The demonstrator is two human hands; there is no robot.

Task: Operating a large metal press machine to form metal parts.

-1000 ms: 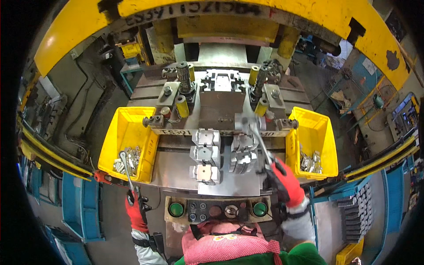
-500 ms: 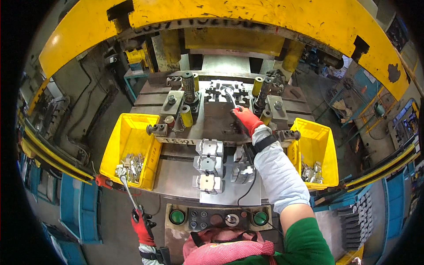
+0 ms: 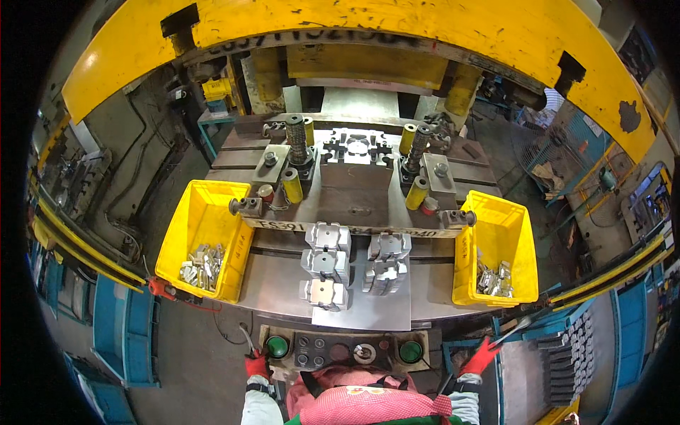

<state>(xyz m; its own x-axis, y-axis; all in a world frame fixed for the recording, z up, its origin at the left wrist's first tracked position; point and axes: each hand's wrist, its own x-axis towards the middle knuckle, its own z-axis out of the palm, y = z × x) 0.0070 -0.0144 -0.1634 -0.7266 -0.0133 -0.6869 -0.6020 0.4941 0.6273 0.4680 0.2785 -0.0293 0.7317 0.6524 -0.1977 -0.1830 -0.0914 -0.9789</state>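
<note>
My left hand (image 3: 257,365), in a red glove, is closed round a slim metal tool (image 3: 246,336) beside the left green push button (image 3: 277,346). At the right of the control panel (image 3: 333,350), my right hand (image 3: 482,358), also red-gloved, grips a long-handled metal tool (image 3: 515,327) pointing up and to the right. Its head is blurred. Both hands are low and apart from the press die (image 3: 356,146), whose cut-out face lies under the yellow press ram. Stacked metal parts (image 3: 326,264) stand in two rows on the sheet plate between me and the die.
Yellow bins, left (image 3: 237,265) and right (image 3: 464,273), hold small metal pieces. Guide posts (image 3: 296,142) rise beside the die. The yellow press frame (image 3: 354,18) arches above. A blue-edged table (image 3: 520,375) with rows of parts stands at right.
My right hand has drawn back from the die with its tool, down to the panel's right side. My left hand has moved right, its tool away from the left bin, to the panel's left end.
</note>
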